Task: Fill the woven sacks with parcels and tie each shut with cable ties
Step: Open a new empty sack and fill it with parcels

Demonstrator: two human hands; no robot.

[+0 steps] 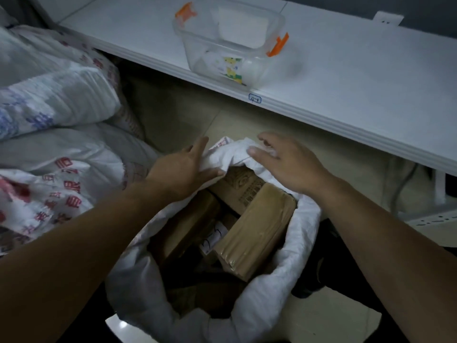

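We look down into an open white woven sack [247, 308] at the centre of the view, its rolled mouth standing wide. Brown tape-wrapped parcels [257, 229] fill it; the one at 12 o'clock inside the mouth carries a printed emblem and lines of characters too blurred to read, and a small white label [214, 237] among the parcels bears handwritten marks we cannot make out.

Our left hand [184, 169] lies at the 11 o'clock edge of the mouth, thumb and fingers closed around a bunched fold of the sack cloth. Our right hand [286, 159], at 1 o'clock, rests flat on the same raised fold, fingers straight and spread — pressing, not gripping.

At 9 o'clock lie filled sacks [57, 179], stacked and printed with red characters, one with blue; the print is too soft to read. Across 12 to 3 o'clock runs a white shelf [358, 78] holding a clear plastic container [230, 45] with orange clips and a yellow-green sticker. Just below it, on the shelf edge, sits a small tag [254, 98] — it seems to read "4-1".
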